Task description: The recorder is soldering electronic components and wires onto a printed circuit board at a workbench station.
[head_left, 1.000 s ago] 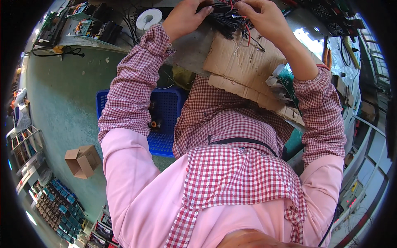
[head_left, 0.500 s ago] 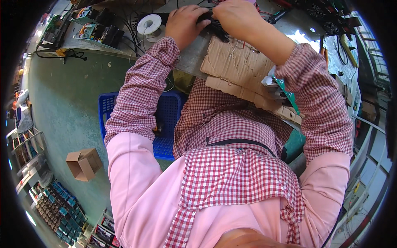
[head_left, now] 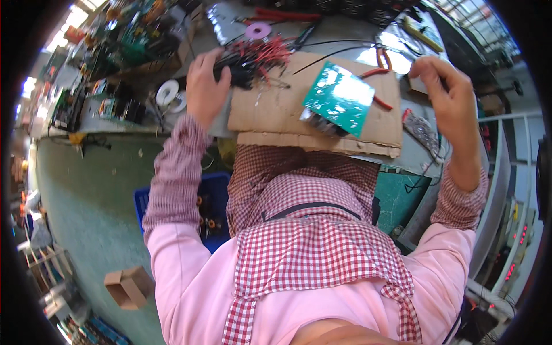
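A bundle of black and red wires [head_left: 244, 64] lies at the far left of the cardboard sheet [head_left: 259, 118]. My left hand [head_left: 206, 89] is at its left end, with thumb and fingers around the black part. Out to the right, clear of the cardboard, my right hand [head_left: 448, 95] is raised, thumb and bent fingers pinched together. Whatever sits in that pinch is too small to make out. Between the hands, a green circuit board [head_left: 330, 95] rests tilted on the cardboard, dark parts under it. Orange-handled pliers [head_left: 376, 73] lie partly behind the board.
A white spool [head_left: 168, 92] stands left of my left hand. Beyond the wires are a pink roll [head_left: 257, 30] and red-handled tools [head_left: 282, 14]. A clear bag of small parts [head_left: 421, 131] lies at right. Below the bench's left side is a blue crate [head_left: 215, 187].
My right hand has left the wire bundle and swung far to the right. My left hand stays at the bundle. The view has shifted, showing the whole board and the pliers.
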`<state>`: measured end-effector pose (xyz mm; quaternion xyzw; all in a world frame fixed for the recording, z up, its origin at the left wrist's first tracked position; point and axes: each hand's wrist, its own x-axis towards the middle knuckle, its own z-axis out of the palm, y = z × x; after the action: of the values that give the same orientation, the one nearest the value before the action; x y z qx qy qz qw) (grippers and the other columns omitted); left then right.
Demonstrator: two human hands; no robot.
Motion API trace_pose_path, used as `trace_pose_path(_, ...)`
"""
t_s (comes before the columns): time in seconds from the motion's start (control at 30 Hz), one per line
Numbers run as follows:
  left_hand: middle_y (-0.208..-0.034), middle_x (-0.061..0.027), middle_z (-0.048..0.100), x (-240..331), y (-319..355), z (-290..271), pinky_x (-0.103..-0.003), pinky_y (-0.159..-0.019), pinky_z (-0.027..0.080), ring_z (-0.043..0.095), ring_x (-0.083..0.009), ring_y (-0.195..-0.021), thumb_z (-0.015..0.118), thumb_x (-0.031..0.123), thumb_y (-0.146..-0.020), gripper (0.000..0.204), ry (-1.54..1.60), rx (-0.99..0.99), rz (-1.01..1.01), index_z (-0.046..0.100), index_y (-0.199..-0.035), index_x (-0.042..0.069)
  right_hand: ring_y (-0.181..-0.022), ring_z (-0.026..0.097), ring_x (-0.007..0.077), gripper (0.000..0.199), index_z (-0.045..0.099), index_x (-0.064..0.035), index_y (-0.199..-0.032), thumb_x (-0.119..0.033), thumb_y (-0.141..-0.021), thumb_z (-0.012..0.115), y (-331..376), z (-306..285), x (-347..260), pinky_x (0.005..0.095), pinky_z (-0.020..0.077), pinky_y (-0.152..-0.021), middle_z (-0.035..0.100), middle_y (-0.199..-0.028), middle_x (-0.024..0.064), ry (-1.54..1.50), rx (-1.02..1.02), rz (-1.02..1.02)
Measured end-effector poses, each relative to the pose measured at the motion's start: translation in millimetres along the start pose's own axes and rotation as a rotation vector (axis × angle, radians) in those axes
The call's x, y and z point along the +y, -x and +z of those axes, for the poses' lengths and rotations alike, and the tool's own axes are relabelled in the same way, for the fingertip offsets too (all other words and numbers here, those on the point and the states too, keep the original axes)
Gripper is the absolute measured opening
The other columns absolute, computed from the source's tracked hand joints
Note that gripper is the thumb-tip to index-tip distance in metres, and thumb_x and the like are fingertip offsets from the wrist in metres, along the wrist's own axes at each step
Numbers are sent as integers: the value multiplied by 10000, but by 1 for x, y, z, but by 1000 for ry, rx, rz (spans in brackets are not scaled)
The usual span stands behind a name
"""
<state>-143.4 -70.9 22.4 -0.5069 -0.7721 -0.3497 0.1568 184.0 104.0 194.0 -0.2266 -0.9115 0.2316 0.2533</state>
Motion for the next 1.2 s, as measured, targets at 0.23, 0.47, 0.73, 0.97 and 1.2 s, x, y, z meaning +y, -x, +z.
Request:
trace_pose_path(0.23, -983, -49, 572, 188, 57, -27, -258, -782, 443, 555, -120, -825, 393, 320, -993, 436, 1607, -685, -465, 494, -1248, -19, -706, 519, 85, 205, 618, 25, -861, -157, -921, 546, 106, 36, 2, 243, 409, -631, 609, -753, 50, -346, 189, 167)
trace_pose_path(0.47, -748, 4, 463, 186, 56, -46, -204, -673, 396, 448, -73, -671, 352, 251, -1010, 393, 1855, -210, -452, 516, -1191, -57, -697, 538, 127, 188, 620, 40, -820, -101, -912, 535, 174, 41, 17, 238, 404, -624, 602, -756, 60, -350, 105, 189)
trace_pose_path(0.73, -678, 20, 461, 204, 67, -64, -262, -809, 444, 472, -78, -678, 381, 274, -1000, 410, 2004, -343, -328, 537, -1153, -73, -656, 512, 120, 591, 389, 27, -1328, -165, -837, 658, 204, 75, 52, 249, 430, -580, 531, -756, 52, -1484, 185, 166)
trace_pose_path(0.97, -698, 9, 478, 233, 82, -64, -249, -707, 435, 471, -99, -690, 364, 287, -1002, 452, 2205, -458, -317, 440, -1263, -74, -681, 544, 143, 1156, 126, -27, -1441, -384, -603, 838, 176, 120, -18, 271, 486, -622, 555, -823, 67, -1446, 118, 33)
trace_pose_path(1.2, -698, 41, 472, 220, 83, -63, -304, -854, 444, 473, -96, -718, 251, 292, -1020, 489, 2174, -327, -266, 323, -1344, -67, -682, 521, 134, 990, 162, -19, -1437, -688, -789, 497, 166, 85, -23, 293, 490, -566, 561, -935, 118, -1697, -2, -97)
